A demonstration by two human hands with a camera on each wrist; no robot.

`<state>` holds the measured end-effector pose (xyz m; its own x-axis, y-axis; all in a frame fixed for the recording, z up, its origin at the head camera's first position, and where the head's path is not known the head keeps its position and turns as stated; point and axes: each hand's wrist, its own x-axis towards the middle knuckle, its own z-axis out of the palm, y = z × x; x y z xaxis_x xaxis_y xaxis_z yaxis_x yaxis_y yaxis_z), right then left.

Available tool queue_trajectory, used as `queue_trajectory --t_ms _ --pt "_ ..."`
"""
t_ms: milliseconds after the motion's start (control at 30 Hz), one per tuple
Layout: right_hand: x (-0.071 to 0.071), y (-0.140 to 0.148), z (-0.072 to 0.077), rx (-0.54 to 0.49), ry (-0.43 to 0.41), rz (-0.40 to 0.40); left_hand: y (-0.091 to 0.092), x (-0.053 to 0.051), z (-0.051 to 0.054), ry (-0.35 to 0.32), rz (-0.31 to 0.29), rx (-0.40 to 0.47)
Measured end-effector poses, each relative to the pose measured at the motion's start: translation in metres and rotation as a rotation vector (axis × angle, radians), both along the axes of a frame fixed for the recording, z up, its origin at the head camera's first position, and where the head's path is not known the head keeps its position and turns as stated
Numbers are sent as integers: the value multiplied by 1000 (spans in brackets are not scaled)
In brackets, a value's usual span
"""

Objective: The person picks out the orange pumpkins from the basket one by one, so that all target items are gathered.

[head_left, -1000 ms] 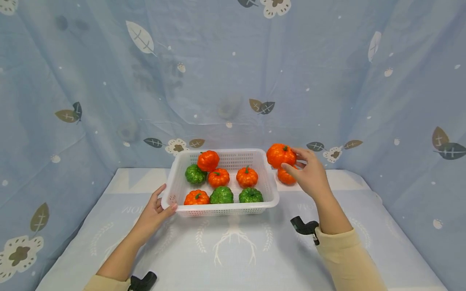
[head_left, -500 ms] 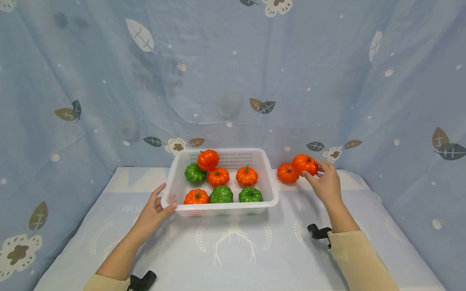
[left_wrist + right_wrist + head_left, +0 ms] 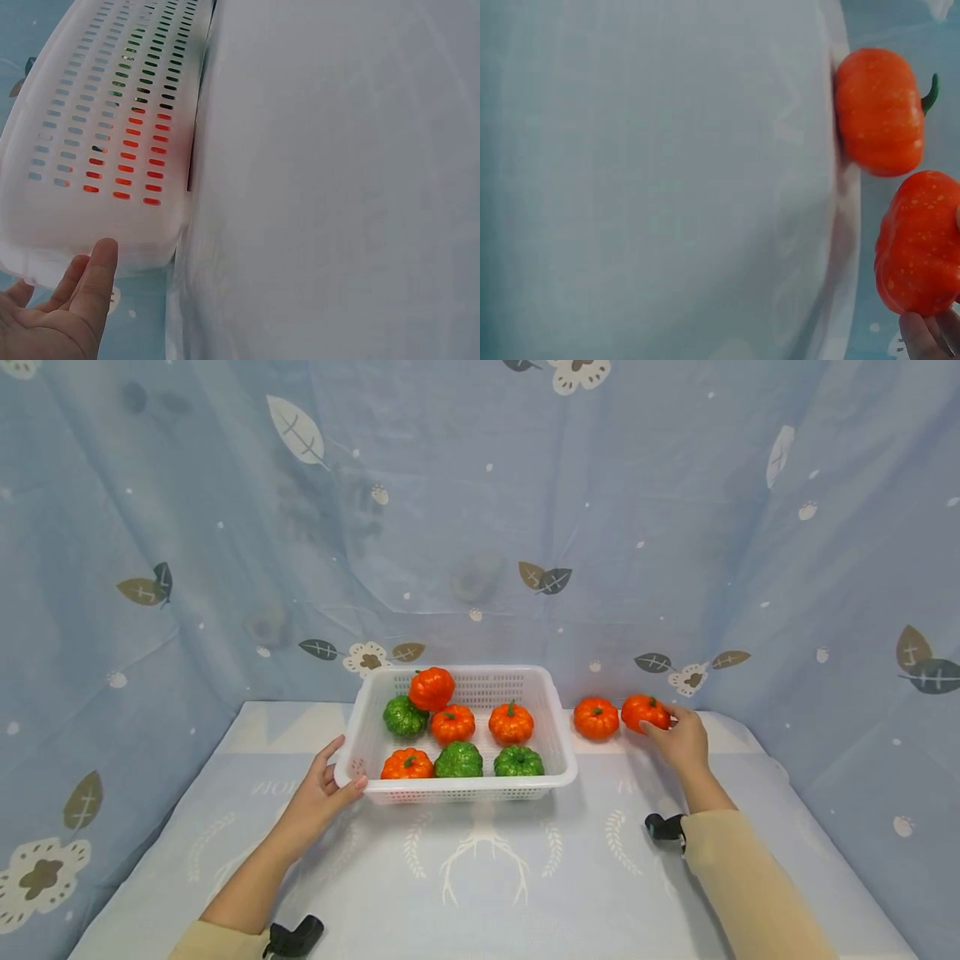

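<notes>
A white perforated plastic basket (image 3: 472, 787) stands on the table, holding several small orange pumpkins, such as the one at its right (image 3: 511, 724), and green pumpkins (image 3: 459, 761). My left hand (image 3: 311, 802) grips its front left corner, thumb by the front rim and fingers along the left side. At the far right of the table, my right hand (image 3: 681, 745) holds an orange pumpkin (image 3: 643, 713) between thumb and fingers. Just left of it sits another orange pumpkin (image 3: 596, 719). In the right wrist view the held pumpkin (image 3: 921, 244) is close beside the other, and most of the hand is out of frame.
A pale patterned cloth (image 3: 480, 877) covers the table. Blue curtain (image 3: 480, 527) hangs behind it and at both sides, close to the table's back edge. One orange pumpkin (image 3: 432, 689) rests on top of others at the basket's back left.
My right hand has carried the orange pumpkin from beside the basket's right rim rightward and down, to the right of the other loose pumpkin. My left hand and the basket have stayed put.
</notes>
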<state>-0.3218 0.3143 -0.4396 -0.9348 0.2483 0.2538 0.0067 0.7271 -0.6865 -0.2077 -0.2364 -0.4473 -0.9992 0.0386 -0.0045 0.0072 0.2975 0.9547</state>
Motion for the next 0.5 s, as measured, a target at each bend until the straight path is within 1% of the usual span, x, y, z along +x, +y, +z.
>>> queue_trajectory --t_ms 233,500 --pt "-12 7 -5 19 -63 11 0 -1 0 1 1 -6" --pt "-17 7 -9 17 -145 25 0 -1 0 1 6 -19"
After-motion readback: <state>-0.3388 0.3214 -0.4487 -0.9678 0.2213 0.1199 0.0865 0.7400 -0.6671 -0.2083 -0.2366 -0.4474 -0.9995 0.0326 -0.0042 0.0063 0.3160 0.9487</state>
